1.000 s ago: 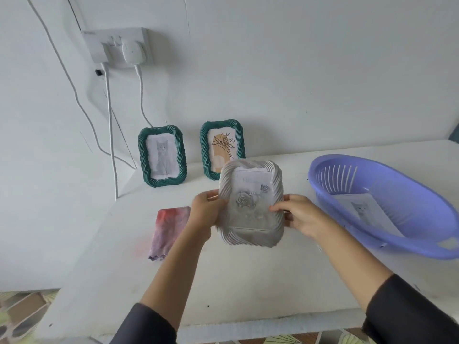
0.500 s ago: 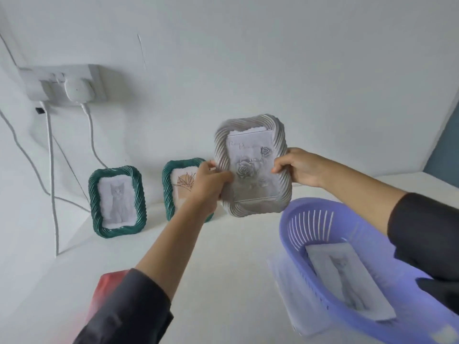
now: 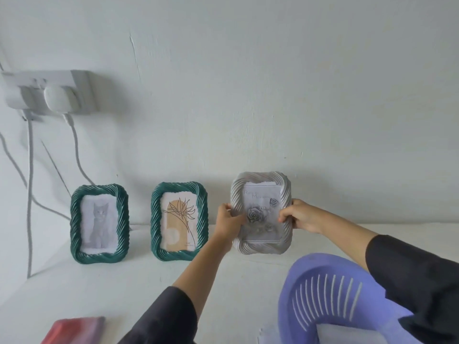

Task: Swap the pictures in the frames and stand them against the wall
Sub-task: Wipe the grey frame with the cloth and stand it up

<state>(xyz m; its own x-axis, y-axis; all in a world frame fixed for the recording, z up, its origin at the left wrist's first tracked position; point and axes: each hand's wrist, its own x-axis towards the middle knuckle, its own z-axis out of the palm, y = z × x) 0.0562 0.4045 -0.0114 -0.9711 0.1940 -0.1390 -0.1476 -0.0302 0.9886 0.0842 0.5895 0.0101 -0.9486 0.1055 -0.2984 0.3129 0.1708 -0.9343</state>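
Meeting a white wall (image 3: 248, 95), the tabletop (image 3: 119, 294) bears a basket (image 3: 323, 265).

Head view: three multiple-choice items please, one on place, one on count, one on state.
1. The white frame is:
A. left of both green frames
B. between them
C. right of both

2. Green frames at the wall:
A. one
B. two
C. three

3. The white frame is:
A. lying flat, untouched
B. gripped at the top by one hand only
C. gripped by left hand and right hand

Answers:
1 C, both green frames are to its left.
2 B, only two green frames stand there.
3 C, each hand grips one side edge.
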